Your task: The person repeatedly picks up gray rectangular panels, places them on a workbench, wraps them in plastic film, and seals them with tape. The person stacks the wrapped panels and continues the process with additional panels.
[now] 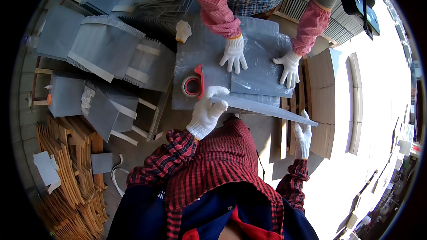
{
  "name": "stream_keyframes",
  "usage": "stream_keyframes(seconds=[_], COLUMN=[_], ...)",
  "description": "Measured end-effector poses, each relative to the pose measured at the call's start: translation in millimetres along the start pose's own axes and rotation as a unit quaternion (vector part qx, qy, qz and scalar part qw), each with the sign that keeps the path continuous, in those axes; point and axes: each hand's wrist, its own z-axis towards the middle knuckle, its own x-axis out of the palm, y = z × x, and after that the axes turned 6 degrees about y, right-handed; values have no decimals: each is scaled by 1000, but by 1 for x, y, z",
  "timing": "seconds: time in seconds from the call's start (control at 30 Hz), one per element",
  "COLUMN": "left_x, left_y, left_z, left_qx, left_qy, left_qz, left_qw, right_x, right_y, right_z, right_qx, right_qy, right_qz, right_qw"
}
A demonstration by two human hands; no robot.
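Note:
Between my hands a thin grey sheet or stack of sheets (267,110) stands edge-up along the near side of a table-high pile of grey sheets (253,31). My left hand (207,114), in a white knit glove, curves around its left end, thumb and fingers on either side. At the other end my right hand (303,137), also gloved, holds the corner with fingers pointing up. A red tape dispenser (199,80) lies on the pile beside my left hand. Another person's gloved hands (234,54) press flat on a grey sheet (260,80) across from me.
Bundles of grey sheets (104,44) fill the left side on wooden supports. Below them stand brown slatted boards (71,164). A loose white glove (183,31) lies at the pile's far left corner. Stacked pale boards (321,98) stand on the right near a wooden pallet (284,133).

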Motion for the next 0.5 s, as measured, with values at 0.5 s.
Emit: stream_keyframes(seconds=[0.5], left_x=[29], left_y=[82], left_z=[73], left_qx=[-182], left_qy=[-100], left_qz=[195], left_qw=[959], right_x=[45], right_y=[-37], right_z=[112], right_qx=[101], right_qy=[-60], right_qz=[109], right_qw=[987])
